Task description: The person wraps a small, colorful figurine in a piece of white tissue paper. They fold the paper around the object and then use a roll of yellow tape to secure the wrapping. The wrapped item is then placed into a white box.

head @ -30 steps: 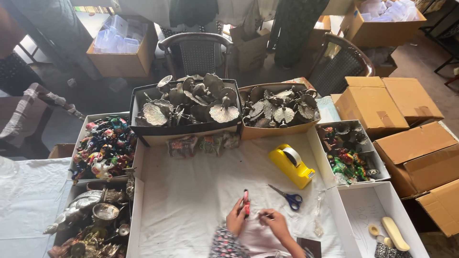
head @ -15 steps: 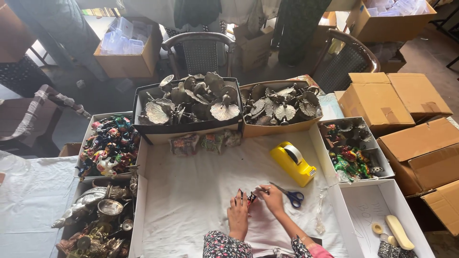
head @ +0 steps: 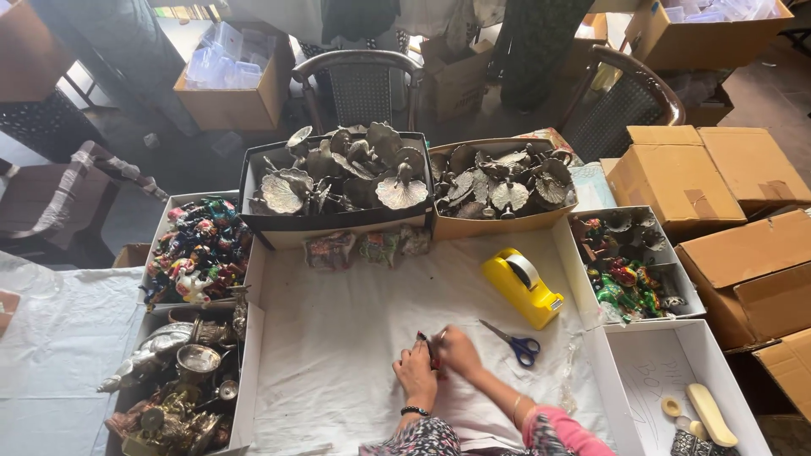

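A: Where's the red piece (head: 427, 348)?
B: Pinched between both hands, low centre of the white cloth (head: 338, 338). Small, red and dark, too small to say what it is.
A: Which hand's on it?
B: Both. Left hand (head: 415, 374) fingers curled shut around its lower end, right hand (head: 457, 350) closed on it from the right side. Hands touching each other.
A: Long axis?
B: Roughly upright in view, running away from the person, tip poking out above the left fingers.
A: Nearest other stuff?
B: Blue-handled scissors (head: 512, 341) just right of the right hand, lying flat, blades pointing up-left. Yellow tape dispenser (head: 522, 289) beyond them, apart. Right hand is the nearer one to both.
A: Anything left?
B: Box of metal figurines (head: 182, 371), well apart.
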